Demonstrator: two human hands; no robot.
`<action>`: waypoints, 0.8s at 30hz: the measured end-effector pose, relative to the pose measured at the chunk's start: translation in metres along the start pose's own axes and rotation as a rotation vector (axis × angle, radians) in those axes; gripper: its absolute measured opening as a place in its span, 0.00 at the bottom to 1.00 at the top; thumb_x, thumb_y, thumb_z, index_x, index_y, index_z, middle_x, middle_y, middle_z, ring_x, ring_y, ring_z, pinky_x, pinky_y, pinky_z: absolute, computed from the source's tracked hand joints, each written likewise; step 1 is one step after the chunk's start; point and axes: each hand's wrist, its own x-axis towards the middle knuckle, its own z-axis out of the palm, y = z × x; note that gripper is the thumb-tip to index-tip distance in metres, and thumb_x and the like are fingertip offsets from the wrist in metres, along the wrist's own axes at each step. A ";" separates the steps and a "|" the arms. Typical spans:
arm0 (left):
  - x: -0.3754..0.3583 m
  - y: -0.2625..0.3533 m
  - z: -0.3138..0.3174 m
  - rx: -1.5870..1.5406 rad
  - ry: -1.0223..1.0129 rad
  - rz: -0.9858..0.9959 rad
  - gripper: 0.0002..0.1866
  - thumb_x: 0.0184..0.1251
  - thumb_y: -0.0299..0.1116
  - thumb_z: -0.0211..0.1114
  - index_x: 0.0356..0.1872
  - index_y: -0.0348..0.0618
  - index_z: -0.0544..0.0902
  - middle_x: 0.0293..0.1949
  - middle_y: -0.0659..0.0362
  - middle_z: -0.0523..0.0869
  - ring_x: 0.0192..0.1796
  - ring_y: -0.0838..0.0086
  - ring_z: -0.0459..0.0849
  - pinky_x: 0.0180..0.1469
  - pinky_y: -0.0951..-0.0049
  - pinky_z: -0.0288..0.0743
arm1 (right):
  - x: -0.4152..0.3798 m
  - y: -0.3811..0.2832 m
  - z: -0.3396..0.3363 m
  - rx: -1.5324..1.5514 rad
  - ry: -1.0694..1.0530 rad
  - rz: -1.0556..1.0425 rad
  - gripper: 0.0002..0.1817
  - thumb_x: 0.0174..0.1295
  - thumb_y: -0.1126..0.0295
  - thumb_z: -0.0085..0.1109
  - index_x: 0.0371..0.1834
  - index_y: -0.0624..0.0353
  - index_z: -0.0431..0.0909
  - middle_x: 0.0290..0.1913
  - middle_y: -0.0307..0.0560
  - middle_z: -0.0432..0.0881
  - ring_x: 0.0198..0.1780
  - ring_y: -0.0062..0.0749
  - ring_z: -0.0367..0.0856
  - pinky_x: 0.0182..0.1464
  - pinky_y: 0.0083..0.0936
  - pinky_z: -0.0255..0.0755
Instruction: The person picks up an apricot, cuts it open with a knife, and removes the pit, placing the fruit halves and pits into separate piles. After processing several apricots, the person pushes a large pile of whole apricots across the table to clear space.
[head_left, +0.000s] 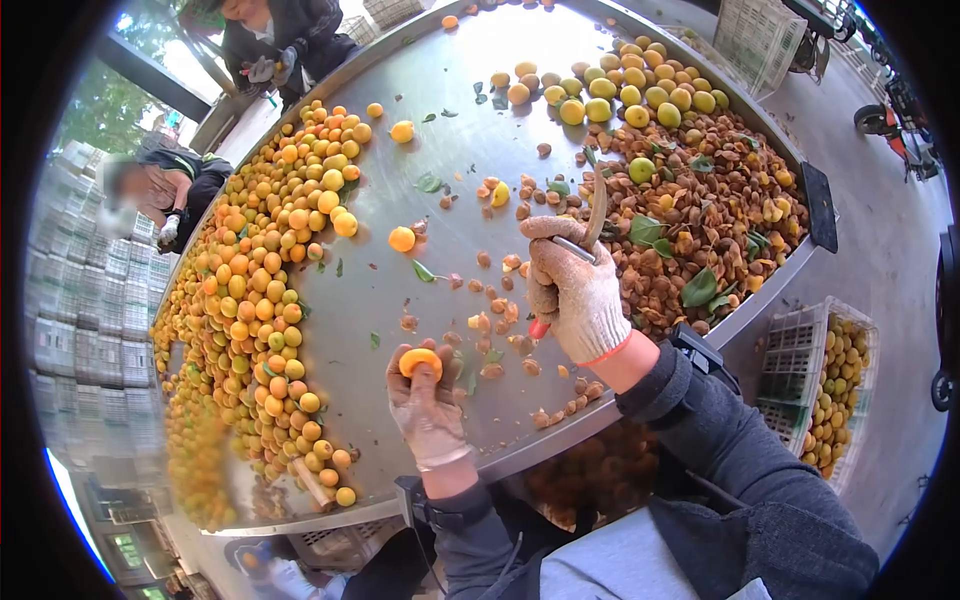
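My left hand (428, 415), in a stained thin glove, pinches an orange apricot (421, 361) between thumb and fingers above the metal table (385, 270). A dark hollow shows in the fruit. My right hand (575, 295), in a knitted work glove with an orange cuff, is wrapped round a curved knife (597, 210). Its blade points up and away from me, and its red handle end shows below the fist. Between my hands, several brown pits (492, 318) and scraps lie scattered on the metal. One whole apricot (402, 239) sits beyond my left hand.
Orange apricots (265, 290) fill the table's left side. A heap of brown pits and leaves (700, 210) covers the right, with yellow-green fruit (640, 85) behind it. A white crate of fruit (800, 365) stands at the right. Two people (275, 40) work across the table.
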 end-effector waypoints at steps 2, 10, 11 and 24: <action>-0.004 0.008 -0.005 0.030 -0.010 -0.009 0.16 0.58 0.15 0.62 0.47 0.39 0.77 0.44 0.53 0.81 0.44 0.72 0.82 0.45 0.75 0.78 | 0.004 -0.002 -0.001 0.019 0.002 -0.004 0.10 0.59 0.80 0.54 0.43 0.59 0.79 0.18 0.33 0.65 0.12 0.18 0.58 0.14 0.18 0.52; -0.064 0.057 0.025 0.981 -1.108 0.041 0.31 0.57 0.31 0.72 0.62 0.37 0.72 0.59 0.49 0.75 0.61 0.67 0.75 0.59 0.69 0.71 | 0.020 -0.017 -0.004 0.043 0.022 0.045 0.10 0.61 0.78 0.53 0.44 0.58 0.78 0.18 0.33 0.64 0.13 0.17 0.58 0.14 0.18 0.49; -0.049 0.065 0.026 1.196 -1.078 0.198 0.33 0.60 0.31 0.70 0.67 0.36 0.67 0.66 0.50 0.69 0.68 0.68 0.67 0.63 0.67 0.68 | 0.020 -0.020 -0.004 0.012 0.023 0.058 0.10 0.61 0.78 0.54 0.44 0.58 0.78 0.18 0.33 0.64 0.13 0.17 0.58 0.15 0.17 0.49; 0.210 -0.022 0.039 1.995 -0.335 0.502 0.21 0.57 0.23 0.62 0.55 0.43 0.79 0.60 0.50 0.76 0.55 0.57 0.80 0.58 0.64 0.75 | 0.017 -0.028 0.002 -0.136 0.032 0.153 0.10 0.63 0.75 0.54 0.46 0.60 0.78 0.18 0.33 0.67 0.12 0.15 0.61 0.11 0.16 0.56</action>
